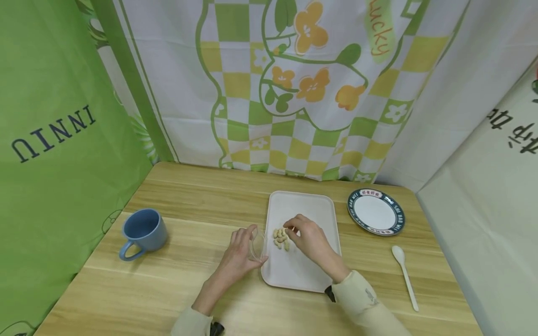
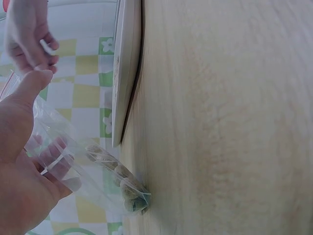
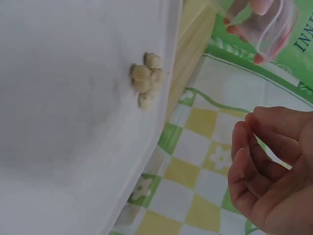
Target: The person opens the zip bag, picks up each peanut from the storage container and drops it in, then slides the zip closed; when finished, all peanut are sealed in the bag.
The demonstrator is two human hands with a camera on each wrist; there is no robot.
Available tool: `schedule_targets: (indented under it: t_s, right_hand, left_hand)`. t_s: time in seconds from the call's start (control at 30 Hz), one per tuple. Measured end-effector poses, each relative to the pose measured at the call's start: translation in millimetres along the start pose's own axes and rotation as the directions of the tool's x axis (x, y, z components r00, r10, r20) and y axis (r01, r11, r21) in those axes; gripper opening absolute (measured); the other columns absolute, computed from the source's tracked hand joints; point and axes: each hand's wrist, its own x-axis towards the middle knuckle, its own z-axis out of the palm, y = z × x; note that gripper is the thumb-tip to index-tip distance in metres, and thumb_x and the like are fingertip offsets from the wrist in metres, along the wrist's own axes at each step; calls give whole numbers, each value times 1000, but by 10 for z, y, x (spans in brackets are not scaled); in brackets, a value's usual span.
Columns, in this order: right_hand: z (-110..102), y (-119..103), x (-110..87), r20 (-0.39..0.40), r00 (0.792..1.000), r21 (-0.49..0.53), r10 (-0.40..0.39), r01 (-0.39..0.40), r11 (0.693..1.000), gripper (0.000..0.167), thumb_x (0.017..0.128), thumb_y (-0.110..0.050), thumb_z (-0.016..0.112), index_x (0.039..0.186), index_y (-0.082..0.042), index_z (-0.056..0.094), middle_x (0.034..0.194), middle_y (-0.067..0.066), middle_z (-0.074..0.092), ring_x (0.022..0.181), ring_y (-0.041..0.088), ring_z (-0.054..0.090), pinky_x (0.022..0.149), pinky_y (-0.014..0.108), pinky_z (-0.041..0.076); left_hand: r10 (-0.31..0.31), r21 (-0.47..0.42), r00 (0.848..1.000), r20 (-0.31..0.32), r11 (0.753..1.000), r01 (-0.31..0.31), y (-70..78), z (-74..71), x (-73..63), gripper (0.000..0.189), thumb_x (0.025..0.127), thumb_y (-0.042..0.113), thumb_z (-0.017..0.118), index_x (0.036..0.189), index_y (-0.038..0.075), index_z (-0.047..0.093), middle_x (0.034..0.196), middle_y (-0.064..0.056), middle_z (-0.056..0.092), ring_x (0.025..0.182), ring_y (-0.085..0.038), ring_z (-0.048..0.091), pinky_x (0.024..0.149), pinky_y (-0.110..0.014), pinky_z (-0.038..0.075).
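My left hand holds a clear zip bag at the left edge of a pale tray, its mouth spread between thumb and fingers. In the left wrist view, several peanuts lie in the bottom of that bag, and a red line runs along its mouth. A small heap of unshelled peanuts sits on the left part of the tray. Above the tray, right by the heap, is my right hand. Its thumb and fingertips come together, with nothing showing between them in the right wrist view.
A blue mug stands at the left of the wooden table. Right of the tray are a plate with a dark patterned rim and a white spoon. Printed curtains hang behind and at both sides.
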Motion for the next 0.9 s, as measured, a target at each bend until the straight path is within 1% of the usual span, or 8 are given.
schedule_targets:
  t_s: [0.13,0.23,0.4,0.47,0.53,0.6,0.73,0.9]
  right_hand:
    - [41,79,-32,75,994,-3,80,-80,997,11,81,-3,75,91,-4,71,82,1,62,74,19,62,60,28,49]
    - [95,114,-57,131,983,-24,129,-127,992,14,80,-3,76,93,-4,71,81,3,62,72,17,60,59,26,48]
    - [182,146,-91,209,955,-76,209,-197,977,21,79,-8,77,97,-3,68,80,4,61,66,13,54,56,28,46]
    - [205,149,-100,235,942,-95,238,-221,971,24,79,-11,77,100,-3,67,80,3,61,66,13,53,57,30,45]
    - [226,152,-110,249,934,-114,256,-235,965,27,79,-13,77,102,-3,66,80,2,60,65,14,53,57,31,45]
    - [247,155,-118,246,934,-124,258,-234,964,28,79,-12,77,103,-3,66,78,1,59,64,14,52,56,31,45]
    - [287,164,-135,218,948,-133,231,-205,970,28,77,-9,77,101,-1,67,73,0,57,61,13,52,52,30,46]
    - [336,184,-152,187,964,-172,191,-159,972,23,75,-8,79,95,-3,69,71,0,57,61,14,53,51,31,47]
  left_hand:
    - [-9,5,1000,-3,1000,9,8,-2,-5,84,70,26,86,137,6,40,104,-3,46,102,-21,43,78,-32,49]
    - [-12,10,1000,-8,1000,12,12,0,-3,85,69,26,86,137,6,40,104,-3,47,103,-22,44,79,-32,49]
    - [-14,3,1000,-8,1000,14,22,-4,-3,84,69,25,87,137,6,41,103,-3,47,103,-23,44,80,-33,49]
    - [-12,0,1000,-7,1000,12,22,-3,-5,84,69,25,87,136,5,41,103,-4,47,103,-23,44,81,-34,49]
    - [-10,0,1000,-7,1000,10,20,-1,-6,84,69,24,87,136,5,41,103,-4,48,104,-23,44,81,-34,49]
    - [-10,2,1000,-6,1000,10,18,2,-7,84,69,24,87,136,5,41,103,-4,47,104,-23,44,81,-34,49]
    - [-11,3,1000,-5,1000,11,14,8,-9,84,69,25,86,137,6,40,103,-3,47,104,-23,44,81,-34,49]
    - [-11,0,1000,-5,1000,11,11,14,-7,83,70,25,86,137,6,41,102,-2,46,103,-23,44,80,-34,49]
